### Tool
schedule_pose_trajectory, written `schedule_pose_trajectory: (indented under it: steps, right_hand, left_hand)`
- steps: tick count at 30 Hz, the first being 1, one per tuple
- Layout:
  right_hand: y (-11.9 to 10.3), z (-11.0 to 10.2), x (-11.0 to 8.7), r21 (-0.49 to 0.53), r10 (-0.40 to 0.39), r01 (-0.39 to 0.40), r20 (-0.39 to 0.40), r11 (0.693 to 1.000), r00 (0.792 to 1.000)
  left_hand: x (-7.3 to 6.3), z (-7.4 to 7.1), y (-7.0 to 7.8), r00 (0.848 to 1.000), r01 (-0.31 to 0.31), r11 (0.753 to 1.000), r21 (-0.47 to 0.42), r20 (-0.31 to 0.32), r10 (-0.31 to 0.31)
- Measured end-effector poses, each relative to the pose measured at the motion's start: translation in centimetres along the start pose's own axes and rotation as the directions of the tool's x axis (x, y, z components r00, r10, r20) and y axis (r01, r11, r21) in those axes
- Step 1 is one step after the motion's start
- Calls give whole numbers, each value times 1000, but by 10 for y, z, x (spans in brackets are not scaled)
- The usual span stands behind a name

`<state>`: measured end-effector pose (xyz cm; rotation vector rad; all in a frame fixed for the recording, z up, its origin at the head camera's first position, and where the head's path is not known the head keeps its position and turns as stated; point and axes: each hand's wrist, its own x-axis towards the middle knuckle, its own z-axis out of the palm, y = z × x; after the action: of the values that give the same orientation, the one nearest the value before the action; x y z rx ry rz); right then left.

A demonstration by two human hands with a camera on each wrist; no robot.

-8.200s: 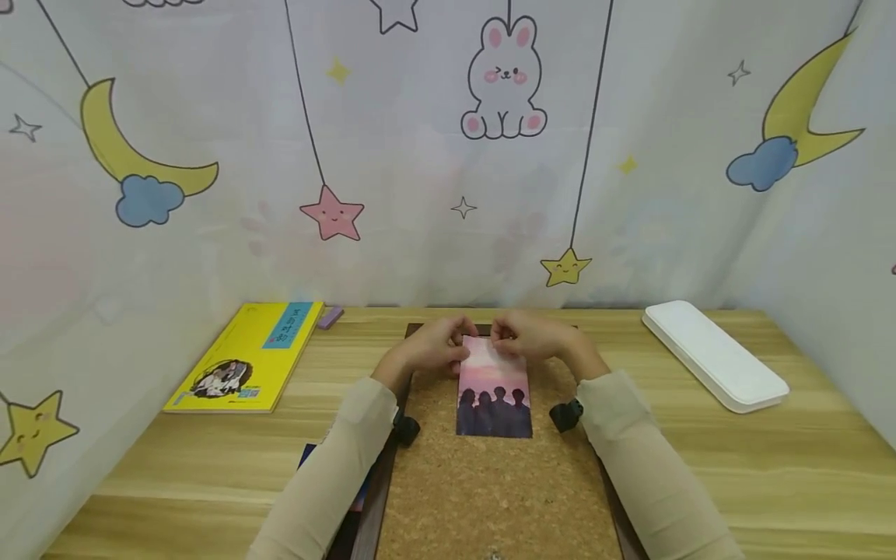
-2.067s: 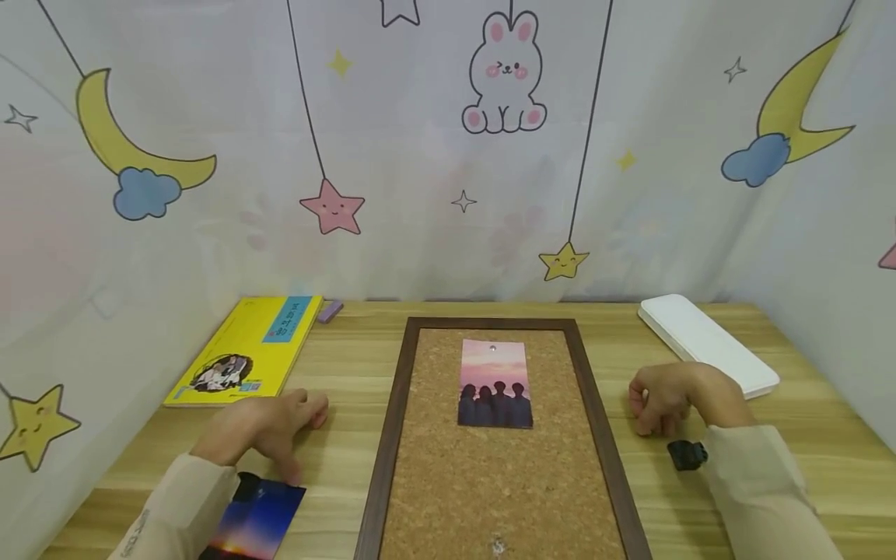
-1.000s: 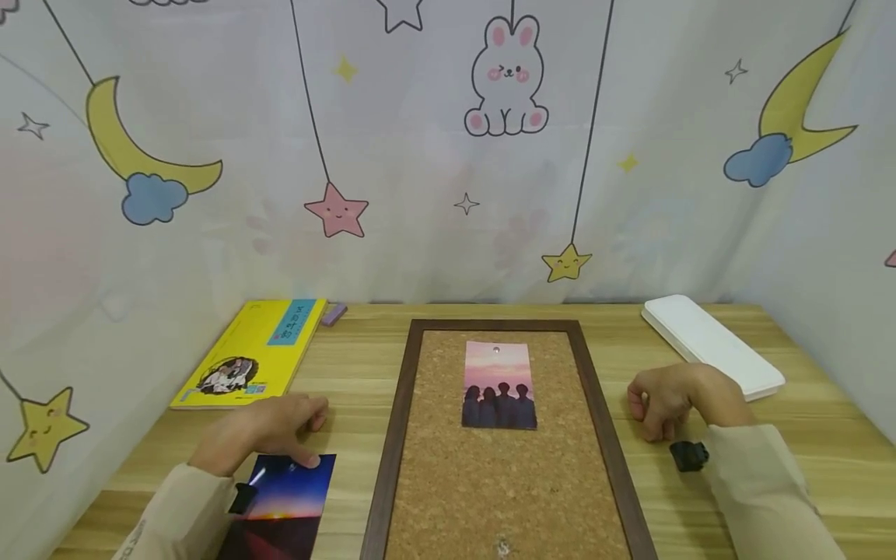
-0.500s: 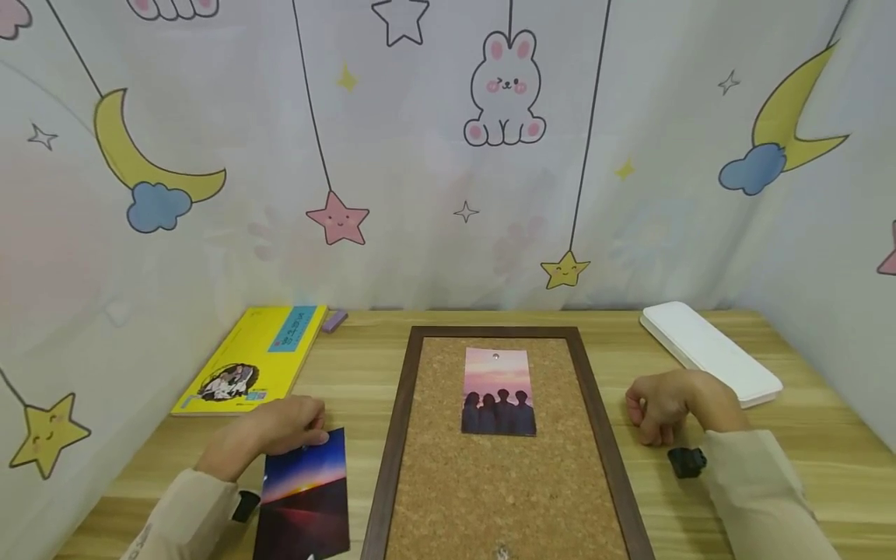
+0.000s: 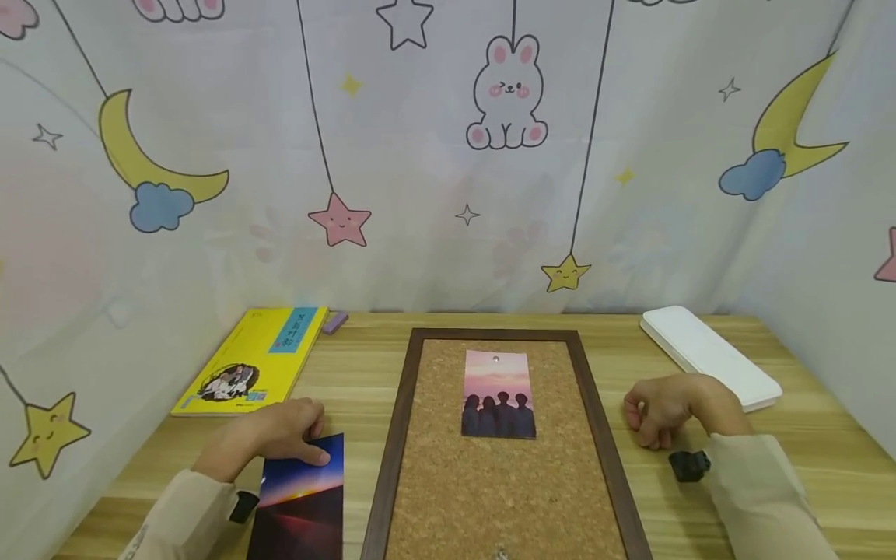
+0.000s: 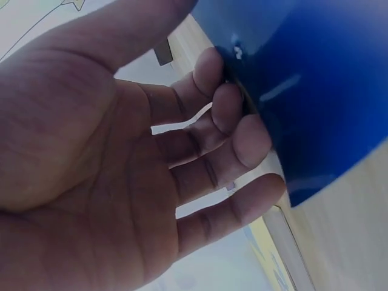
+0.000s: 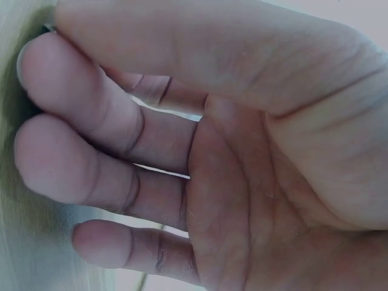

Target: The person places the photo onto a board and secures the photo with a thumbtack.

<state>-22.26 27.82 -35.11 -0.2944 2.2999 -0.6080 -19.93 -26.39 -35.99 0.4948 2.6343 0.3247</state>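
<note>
My left hand (image 5: 276, 435) pinches the top edge of a sunset photo (image 5: 308, 505), with the thumb on its front. In the left wrist view the fingertips meet the edge of the blue photo (image 6: 327, 79), which has a small white spot near that edge. My right hand (image 5: 672, 408) rests on the table right of the corkboard (image 5: 504, 490), its fingers loosely curled. In the right wrist view nothing is plainly seen between these fingers (image 7: 54, 157). A pink-sky photo (image 5: 498, 389) with silhouetted figures hangs on the upper corkboard under a small pin (image 5: 496, 358).
A yellow book (image 5: 252, 362) lies at the back left beside a purple eraser (image 5: 335, 323). At the back right lies a white case (image 5: 707, 358). The board's dark frame (image 5: 395, 435) borders the cork. Another small shiny pin (image 5: 501, 553) shows at its bottom.
Earlier both hands were at the pink photo's top; it now stays there with a pin. My left hand took the sunset photo from the lower left and drew it rightward. The right hand rests.
</note>
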Motion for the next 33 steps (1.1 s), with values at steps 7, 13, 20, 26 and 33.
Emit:
schedule_pose_trajectory:
  steps: [7, 13, 20, 26, 33]
  right_hand:
    - [1, -1, 3, 23, -6, 6, 1, 1000, 1000]
    - [0, 0, 5, 40, -16, 15, 13, 999, 1000]
    - [-1, -1, 7, 77, -38, 37, 17, 996, 999]
    - [0, -4, 10, 144, -134, 126, 46, 982, 990]
    - [1, -6, 11, 197, -196, 183, 51, 963, 979]
  left_hand:
    - [1, 2, 1, 1000, 9, 1000, 26, -9, -9]
    - [1, 5, 1, 1000, 6, 999, 34, -5, -5]
    - [3, 5, -1, 1000, -19, 999, 46, -16, 19]
    - [1, 3, 0, 1000, -29, 998, 55, -7, 29]
    - [2, -2, 1, 995, -94, 996, -2, 40, 94]
